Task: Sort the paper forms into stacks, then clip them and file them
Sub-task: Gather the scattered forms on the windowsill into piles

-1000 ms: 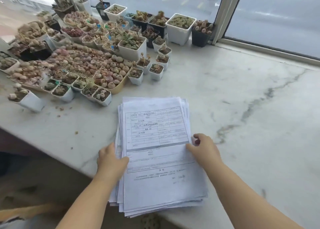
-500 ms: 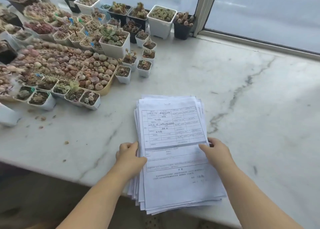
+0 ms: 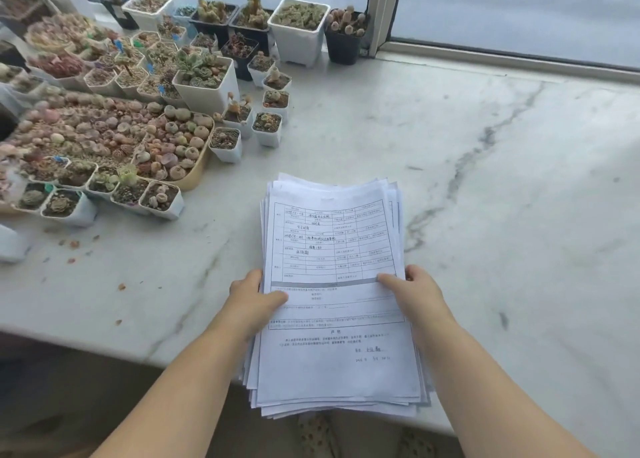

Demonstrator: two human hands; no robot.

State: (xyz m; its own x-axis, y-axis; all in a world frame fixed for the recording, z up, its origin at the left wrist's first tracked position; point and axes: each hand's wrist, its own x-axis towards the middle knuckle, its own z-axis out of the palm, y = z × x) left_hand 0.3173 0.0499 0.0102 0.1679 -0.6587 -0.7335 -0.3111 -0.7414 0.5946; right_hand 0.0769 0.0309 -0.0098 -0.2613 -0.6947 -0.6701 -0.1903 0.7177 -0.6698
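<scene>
Two hands on one untidy pile. The left hand [image 3: 254,300] grips the stack of paper forms [image 3: 334,294] at its left edge, thumb laid over the top sheet and fingers curled under; the right hand [image 3: 414,293] pinches the right edge the same way, thumb on top. The stack sits on the marble counter [image 3: 502,187], but its near end juts out past the counter edge [image 3: 104,345] over open floor, and the sheets are fanned and misaligned. That's the danger, I'd say: loosen either grip and the overhanging end could tip, spilling loose pages down. Squaring the pile too briskly could also shoot single sheets out sideways. To the left, small succulent pots [image 3: 161,197] stand near, with grit [image 3: 74,244] scattered on the marble; a wide sweep could knock one or drag dirt under the forms.
</scene>
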